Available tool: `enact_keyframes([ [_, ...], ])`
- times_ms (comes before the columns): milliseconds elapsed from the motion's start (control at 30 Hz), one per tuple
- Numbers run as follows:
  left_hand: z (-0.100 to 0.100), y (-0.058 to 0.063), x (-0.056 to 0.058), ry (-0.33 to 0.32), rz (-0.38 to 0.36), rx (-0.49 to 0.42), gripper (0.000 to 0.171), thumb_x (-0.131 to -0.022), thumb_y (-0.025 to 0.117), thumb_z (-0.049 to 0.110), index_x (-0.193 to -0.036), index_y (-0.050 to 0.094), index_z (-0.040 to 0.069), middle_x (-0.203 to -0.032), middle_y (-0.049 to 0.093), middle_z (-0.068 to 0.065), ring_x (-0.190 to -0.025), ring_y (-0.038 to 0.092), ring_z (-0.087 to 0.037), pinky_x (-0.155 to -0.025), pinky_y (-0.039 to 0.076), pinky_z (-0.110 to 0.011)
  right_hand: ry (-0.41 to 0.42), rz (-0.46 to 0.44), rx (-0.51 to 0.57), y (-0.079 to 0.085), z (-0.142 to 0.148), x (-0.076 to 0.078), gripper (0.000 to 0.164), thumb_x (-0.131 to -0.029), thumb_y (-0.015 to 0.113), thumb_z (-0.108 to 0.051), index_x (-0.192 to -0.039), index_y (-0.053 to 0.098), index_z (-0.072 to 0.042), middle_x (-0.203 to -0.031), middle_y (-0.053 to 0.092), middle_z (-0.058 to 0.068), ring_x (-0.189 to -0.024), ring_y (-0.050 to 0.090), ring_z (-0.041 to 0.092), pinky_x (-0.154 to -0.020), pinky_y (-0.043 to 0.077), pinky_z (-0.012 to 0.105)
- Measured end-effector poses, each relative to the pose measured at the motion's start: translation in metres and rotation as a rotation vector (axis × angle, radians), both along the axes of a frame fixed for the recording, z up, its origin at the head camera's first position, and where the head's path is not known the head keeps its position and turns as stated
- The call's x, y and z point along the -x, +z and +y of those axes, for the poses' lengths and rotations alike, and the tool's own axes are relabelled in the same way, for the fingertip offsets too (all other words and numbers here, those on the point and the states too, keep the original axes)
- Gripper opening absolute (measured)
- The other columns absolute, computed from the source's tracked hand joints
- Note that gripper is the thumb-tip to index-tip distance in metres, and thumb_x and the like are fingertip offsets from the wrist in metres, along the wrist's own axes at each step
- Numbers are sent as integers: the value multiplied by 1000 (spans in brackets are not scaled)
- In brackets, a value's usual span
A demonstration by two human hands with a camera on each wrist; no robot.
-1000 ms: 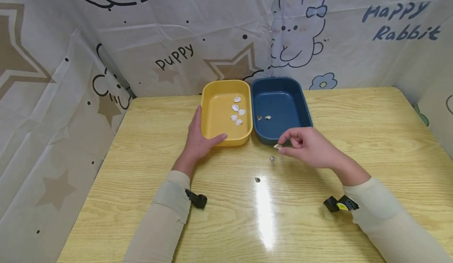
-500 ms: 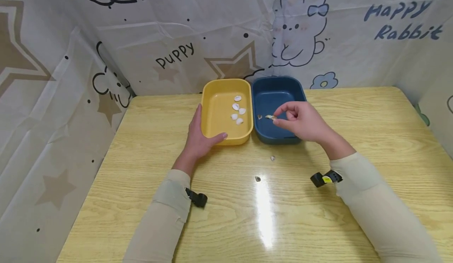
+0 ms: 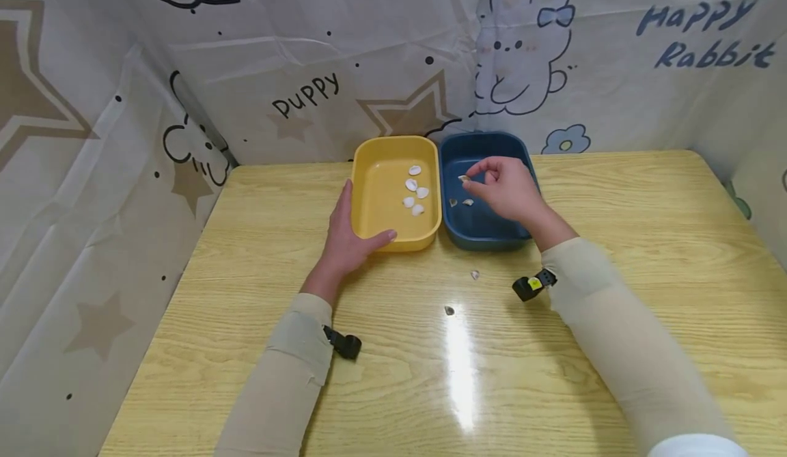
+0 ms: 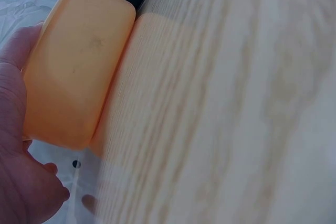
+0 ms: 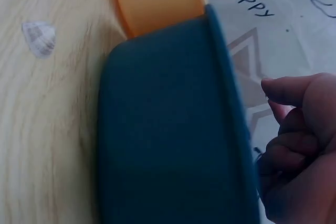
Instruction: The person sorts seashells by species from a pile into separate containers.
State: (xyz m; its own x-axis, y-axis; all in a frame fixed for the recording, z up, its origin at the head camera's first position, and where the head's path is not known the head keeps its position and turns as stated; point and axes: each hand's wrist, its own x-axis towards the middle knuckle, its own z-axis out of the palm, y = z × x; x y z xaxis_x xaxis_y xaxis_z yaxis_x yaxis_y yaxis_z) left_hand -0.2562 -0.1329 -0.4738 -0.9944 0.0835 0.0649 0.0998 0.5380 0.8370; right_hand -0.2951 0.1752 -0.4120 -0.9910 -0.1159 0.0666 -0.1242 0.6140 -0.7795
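Observation:
My right hand (image 3: 507,187) is over the blue plastic box (image 3: 486,244), pinching a small seashell (image 3: 463,178) between thumb and index finger. Below it, two small brownish shells, one (image 3: 453,203) left of the other (image 3: 468,202), lie on the box floor. My left hand (image 3: 346,244) grips the near left corner of the yellow plastic box (image 3: 374,201), thumb along the front rim and fingers against the left side. Several white shells (image 3: 411,184) lie in the yellow box. In the right wrist view, the blue box's wall covers its contents.
On the wooden table (image 3: 393,375), a pale ridged shell (image 5: 39,39) lies in front of the blue box, and a darker shell (image 3: 449,311) lies nearer me. The boxes stand side by side at the back edge, against a printed cloth (image 3: 246,74).
My right hand has carried the pinched shell from the near edge of the blue box to above its middle. My left hand has stayed on the yellow box.

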Motion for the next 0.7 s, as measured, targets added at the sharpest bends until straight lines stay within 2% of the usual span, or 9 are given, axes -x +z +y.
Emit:
enact_keyframes([
  [200,0,-1,0,9,-11,-1,124,-73,85,51,-161,-1,33,-165,10,-2,-145,18,-24,-115,19,-46,-49,-69,-32,-11,-2,15,23,-96,70,-29,-110,70,-10,-63,46,6,-50,44,23,-44,31,29],
  [400,0,-1,1,0,-2,-6,124,-74,86,49,-161,-1,31,-165,10,-4,-145,18,-24,-116,19,-45,-89,-120,-50,-21,-2,23,23,-96,70,-28,-108,71,-8,-63,45,3,-52,44,20,-47,31,28],
  [700,0,0,0,10,-15,-2,124,-74,86,49,-161,-1,31,-165,10,-3,-146,18,-24,-116,19,-44,-72,-133,-44,-32,-3,31,22,-95,70,-25,-106,72,-6,-61,45,1,-53,44,17,-48,31,28],
])
